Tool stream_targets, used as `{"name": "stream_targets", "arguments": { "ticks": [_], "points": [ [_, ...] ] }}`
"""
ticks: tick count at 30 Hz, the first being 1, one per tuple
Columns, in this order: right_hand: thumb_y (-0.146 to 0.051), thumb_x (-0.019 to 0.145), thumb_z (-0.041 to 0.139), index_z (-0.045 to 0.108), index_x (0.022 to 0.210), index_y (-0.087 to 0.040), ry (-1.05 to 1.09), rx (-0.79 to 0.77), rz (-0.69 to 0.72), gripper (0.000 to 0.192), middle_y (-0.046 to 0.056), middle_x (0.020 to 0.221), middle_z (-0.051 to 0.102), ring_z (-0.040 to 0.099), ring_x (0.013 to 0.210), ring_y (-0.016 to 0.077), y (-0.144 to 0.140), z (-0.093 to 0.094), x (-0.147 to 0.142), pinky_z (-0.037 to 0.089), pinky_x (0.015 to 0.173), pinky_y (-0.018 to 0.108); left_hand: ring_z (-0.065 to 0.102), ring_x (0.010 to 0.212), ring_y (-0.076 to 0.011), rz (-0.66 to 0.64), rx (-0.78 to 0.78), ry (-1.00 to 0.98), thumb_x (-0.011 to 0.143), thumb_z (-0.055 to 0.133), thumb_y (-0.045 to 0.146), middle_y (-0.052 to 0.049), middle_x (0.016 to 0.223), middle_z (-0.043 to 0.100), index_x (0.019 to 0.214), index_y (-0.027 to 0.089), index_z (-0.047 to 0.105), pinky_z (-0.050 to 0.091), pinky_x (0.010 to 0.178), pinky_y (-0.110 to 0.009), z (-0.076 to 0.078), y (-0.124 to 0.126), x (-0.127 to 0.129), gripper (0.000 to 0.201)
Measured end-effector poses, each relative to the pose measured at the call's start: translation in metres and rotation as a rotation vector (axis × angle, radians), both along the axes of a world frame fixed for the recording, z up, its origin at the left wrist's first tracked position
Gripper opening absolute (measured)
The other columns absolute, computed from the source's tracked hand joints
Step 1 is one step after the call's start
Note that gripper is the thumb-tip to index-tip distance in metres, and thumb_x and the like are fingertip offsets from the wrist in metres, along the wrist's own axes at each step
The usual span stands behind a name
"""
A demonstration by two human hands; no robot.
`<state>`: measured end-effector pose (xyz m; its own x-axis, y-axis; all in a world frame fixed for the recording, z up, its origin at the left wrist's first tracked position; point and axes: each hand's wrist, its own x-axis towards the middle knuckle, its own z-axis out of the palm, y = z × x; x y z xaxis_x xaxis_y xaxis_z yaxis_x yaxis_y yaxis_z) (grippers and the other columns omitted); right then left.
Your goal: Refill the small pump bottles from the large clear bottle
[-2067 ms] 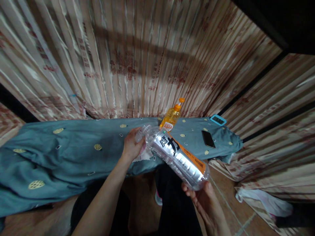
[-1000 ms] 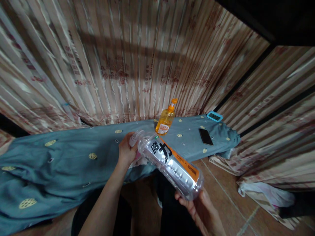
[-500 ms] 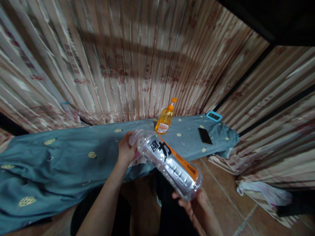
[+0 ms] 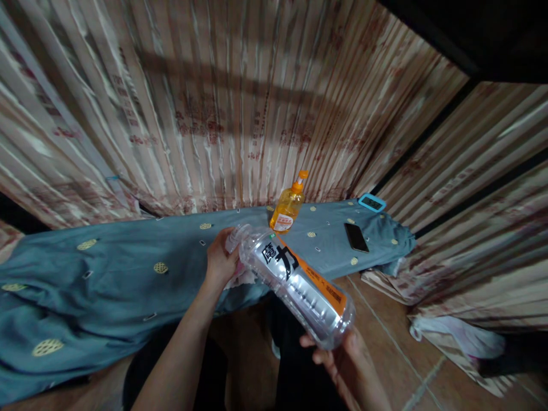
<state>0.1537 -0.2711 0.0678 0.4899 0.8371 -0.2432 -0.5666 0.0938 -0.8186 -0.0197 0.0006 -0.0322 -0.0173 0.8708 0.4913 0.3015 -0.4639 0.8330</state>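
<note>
Fingers (image 4: 222,242) of the left hand (image 4: 219,260) are curled round the neck end of a large clear plastic bottle (image 4: 295,279), with a pale pink cloth (image 4: 244,278) bunched under the palm against the bottle's shoulder; whether a cap is under those fingers cannot be told. Lying tilted across the lap, the bottle points its neck up and left over the edge of the worktop, its black-lettered, orange-striped label facing up. At its lower end, the right hand (image 4: 342,357) cups the base from below, fingers spread half-wide round the rim rather than clamped. To work the cloth well at the neck, I judge the right hand should take the weight and turn the bottle slowly, while the left keeps the cloth pressed flat so it does not slip off the curved shoulder. Thin plastic will likely dent under a hard squeeze, so light pressure suits. Beyond the neck an orange-capped bottle of yellow liquid (image 4: 289,208) stands upright on the blue-grey patterned cloth (image 4: 128,268) covering the worktop; further right lie a dark phone (image 4: 356,237) and a small blue-framed device (image 4: 371,202), both well apart from the hands.
</note>
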Motion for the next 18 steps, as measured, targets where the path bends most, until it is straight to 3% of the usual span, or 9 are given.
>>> {"name": "stream_targets", "arguments": {
  "ticks": [6,18],
  "points": [
    [-0.058,0.069,0.119,0.095,0.095,-0.027,0.011,0.001,0.001,0.048,0.005,0.094,0.097,0.092,0.067,0.0193,-0.0005,-0.0042,0.0034,0.072,0.058,0.018,0.087,0.105,-0.0340,0.017,0.014,0.008,0.089,0.077,0.047,-0.008,0.111,0.092,0.116,0.027,0.082,0.071,0.094,-0.044,-0.0015,-0.0004,0.0006,0.034],
    [-0.059,0.067,0.120,0.096,0.099,-0.026,-0.004,-0.007,-0.027,0.052,0.005,0.091,0.097,0.092,0.067,0.0194,0.0001,-0.0021,0.0012,0.071,0.056,0.017,0.088,0.109,-0.0365,-0.012,-0.014,-0.006,0.091,0.079,0.048,-0.011,0.115,0.091,0.119,0.023,0.081,0.072,0.101,-0.051,0.0015,-0.0014,-0.0002,0.037]
  ]
}}
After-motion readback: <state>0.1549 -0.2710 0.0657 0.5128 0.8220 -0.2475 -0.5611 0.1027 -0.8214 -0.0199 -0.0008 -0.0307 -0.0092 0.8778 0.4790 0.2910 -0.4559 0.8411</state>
